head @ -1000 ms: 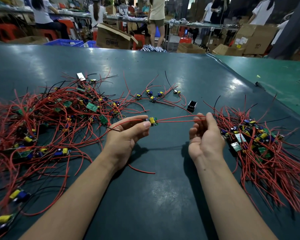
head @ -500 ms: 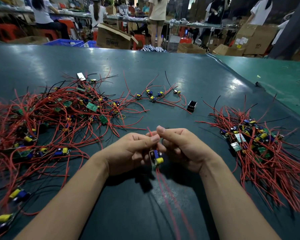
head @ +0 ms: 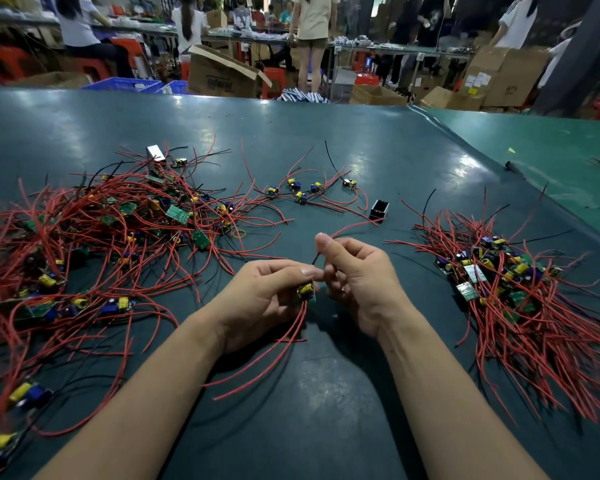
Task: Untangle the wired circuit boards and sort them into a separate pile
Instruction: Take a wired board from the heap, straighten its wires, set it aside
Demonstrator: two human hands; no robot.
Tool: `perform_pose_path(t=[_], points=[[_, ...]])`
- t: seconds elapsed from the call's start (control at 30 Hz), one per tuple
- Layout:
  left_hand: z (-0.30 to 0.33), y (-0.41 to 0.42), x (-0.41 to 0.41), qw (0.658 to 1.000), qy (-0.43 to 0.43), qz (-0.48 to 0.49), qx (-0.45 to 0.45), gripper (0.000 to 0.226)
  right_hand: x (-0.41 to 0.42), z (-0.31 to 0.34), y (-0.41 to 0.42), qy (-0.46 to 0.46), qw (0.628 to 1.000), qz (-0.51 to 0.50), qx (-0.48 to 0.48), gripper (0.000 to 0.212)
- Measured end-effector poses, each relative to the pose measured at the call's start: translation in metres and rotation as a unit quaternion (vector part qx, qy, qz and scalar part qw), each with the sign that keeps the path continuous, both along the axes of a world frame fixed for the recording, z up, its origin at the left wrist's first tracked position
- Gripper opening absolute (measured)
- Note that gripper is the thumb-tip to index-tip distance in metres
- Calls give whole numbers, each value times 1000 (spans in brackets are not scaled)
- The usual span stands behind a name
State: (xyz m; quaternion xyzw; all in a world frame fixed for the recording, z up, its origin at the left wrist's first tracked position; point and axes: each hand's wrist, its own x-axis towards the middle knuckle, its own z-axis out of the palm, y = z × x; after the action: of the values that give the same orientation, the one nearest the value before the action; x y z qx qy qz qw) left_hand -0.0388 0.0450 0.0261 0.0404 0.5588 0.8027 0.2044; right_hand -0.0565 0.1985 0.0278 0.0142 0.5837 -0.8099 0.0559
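Above the middle of the dark green table (head: 326,410), my left hand (head: 263,299) pinches a small circuit board (head: 306,291) with a yellow capacitor; its red wires hang down toward me. My right hand (head: 357,278) is right beside it, fingers curled around a red wire (head: 347,228) that runs up and away to the right. A big tangled heap of wired boards (head: 101,237) covers the table's left side. A tidier pile of wired boards (head: 520,292) lies at the right.
A few loose wired boards (head: 302,192) and a small black box (head: 379,209) lie beyond my hands. A white block (head: 155,153) sits at the far edge of the heap. Cardboard boxes (head: 218,76), crates and people fill the workshop behind the table.
My hands came together from holding the board's wire stretched between them, then the board turned so its wires now hang toward me. My right hand has lifted one red wire upward.
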Motion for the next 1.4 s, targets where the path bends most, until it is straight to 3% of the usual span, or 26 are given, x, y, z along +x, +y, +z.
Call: perform_pose_path(t=[0.13, 0.2, 0.43, 0.57, 0.67, 0.87, 1.07, 1.2, 1.4], points=[[-1, 3, 1, 999, -2, 38, 5, 20, 4, 1, 6, 16, 994, 98, 55, 28], [-2, 5, 1, 998, 9, 54, 8, 18, 4, 0, 7, 21, 992, 100, 78, 26], [-1, 6, 1, 986, 101, 103, -82, 26, -3, 1, 12, 31, 995, -69, 64, 17], [-1, 6, 3, 986, 99, 83, -105, 30, -8, 0, 19, 60, 976, -191, 90, 18], [2, 5, 5, 987, 93, 72, -112, 28, -7, -3, 15, 93, 966, -215, 112, 23], [3, 5, 7, 988, 94, 42, -119, 19, -12, 0, 13, -16, 985, -157, -71, 41], [1, 0, 7, 988, 105, 8, -116, 19, -11, -3, 15, -3, 983, -179, -31, 24], [0, 1, 6, 986, 115, 6, -121, 19, -10, -3, 15, 38, 967, -253, 8, 27], [-1, -1, 6, 983, 131, -12, -130, 22, -15, -1, 18, -91, 966, -193, -149, 36]])
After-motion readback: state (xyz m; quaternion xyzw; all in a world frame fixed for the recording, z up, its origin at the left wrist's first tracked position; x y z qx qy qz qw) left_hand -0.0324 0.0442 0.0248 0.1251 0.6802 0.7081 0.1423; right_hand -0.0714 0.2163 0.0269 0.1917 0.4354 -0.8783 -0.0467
